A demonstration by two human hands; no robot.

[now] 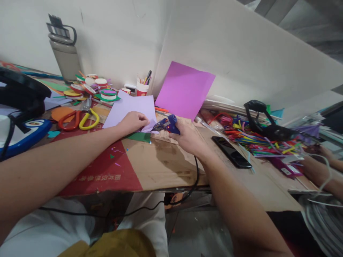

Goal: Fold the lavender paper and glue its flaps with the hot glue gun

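Note:
A blue glue gun (171,123) with a small red light is gripped in my right hand (189,139), its nozzle pointing left. A black cord hangs from it over the table edge. My left hand (132,122) rests on a lilac paper sheet (134,104), its fingers closed on a small lilac paper piece (150,127) at the nozzle. The nozzle tip touches or nearly touches that piece; I cannot tell which. Under it lies a green paper strip (139,137). Both hands are above the cardboard-covered table (166,164).
Scissors (80,117) with red and yellow handles lie left, near several paper rolls (101,84) and a bottle (65,57). A purple sheet (184,89) leans on the wall beside a cup of pens (142,87). Right are a phone (232,151), colourful craft strips (257,139) and another person's arm (318,171).

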